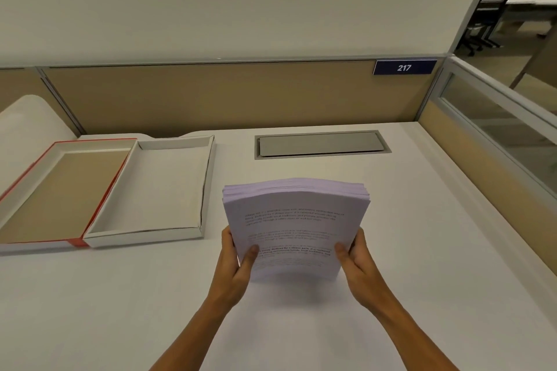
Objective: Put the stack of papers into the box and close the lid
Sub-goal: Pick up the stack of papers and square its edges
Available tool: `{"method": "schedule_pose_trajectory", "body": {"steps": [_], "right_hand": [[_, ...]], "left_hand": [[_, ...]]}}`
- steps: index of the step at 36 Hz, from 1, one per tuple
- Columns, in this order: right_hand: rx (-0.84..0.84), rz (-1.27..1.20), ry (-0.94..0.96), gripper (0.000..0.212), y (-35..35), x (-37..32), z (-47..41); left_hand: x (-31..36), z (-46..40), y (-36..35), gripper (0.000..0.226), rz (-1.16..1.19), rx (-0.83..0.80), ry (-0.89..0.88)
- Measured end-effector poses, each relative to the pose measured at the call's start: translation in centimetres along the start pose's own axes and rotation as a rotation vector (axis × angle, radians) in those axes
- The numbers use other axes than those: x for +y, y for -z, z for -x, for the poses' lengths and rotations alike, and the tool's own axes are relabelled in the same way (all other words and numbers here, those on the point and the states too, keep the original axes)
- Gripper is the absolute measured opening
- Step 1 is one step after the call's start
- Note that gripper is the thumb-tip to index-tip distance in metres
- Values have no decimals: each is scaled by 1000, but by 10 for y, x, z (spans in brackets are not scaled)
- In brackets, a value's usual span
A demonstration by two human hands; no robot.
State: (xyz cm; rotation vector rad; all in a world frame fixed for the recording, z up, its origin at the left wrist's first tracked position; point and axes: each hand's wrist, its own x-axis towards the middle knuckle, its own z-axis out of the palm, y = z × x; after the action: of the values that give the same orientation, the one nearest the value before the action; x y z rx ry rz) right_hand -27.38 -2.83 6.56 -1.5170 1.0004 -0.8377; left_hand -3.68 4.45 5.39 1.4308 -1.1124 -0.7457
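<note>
**Paper stack held in both hands, box open beside it**

At the centre of the white desk (422, 250), I hold the stack of papers (297, 220) between both hands, its printed top sheet facing me and its far edge raised off the surface. My left hand (238, 262) clamps the near-left corner, thumb pressed on top, fingers curled underneath. My right hand (354, 259) grips the near-right corner the same way, thumb on the page. At ten o'clock from the stack sits the open white box (208, 177), well apart from the papers. Its red-edged lid (33, 168) lies inside-up, touching the box on its nine o'clock side. At twelve o'clock, a grey cable hatch (321, 144) is set into the desk, and beyond it a panel sign (404, 67) reads 217.
</note>
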Motion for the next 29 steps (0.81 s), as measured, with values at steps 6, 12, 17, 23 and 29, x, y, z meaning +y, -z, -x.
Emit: {"method": "schedule_pose_trajectory", "body": {"steps": [6, 12, 17, 23, 29], "right_hand": [[46, -67, 111, 54, -2, -23, -3], [69, -80, 136, 71, -5, -26, 0], [66, -55, 160, 74, -3, -26, 5], [78, -51, 171, 76, -11, -28, 6], [105, -69, 182, 79, -13, -24, 4]], "left_hand": [[22, -7, -3, 53, 103, 87, -81], [26, -7, -1, 55, 118, 140, -105], [24, -5, -2, 54, 127, 122, -96], [23, -3, -6, 55, 158, 108, -75], [24, -3, -8, 56, 178, 111, -46]]}}
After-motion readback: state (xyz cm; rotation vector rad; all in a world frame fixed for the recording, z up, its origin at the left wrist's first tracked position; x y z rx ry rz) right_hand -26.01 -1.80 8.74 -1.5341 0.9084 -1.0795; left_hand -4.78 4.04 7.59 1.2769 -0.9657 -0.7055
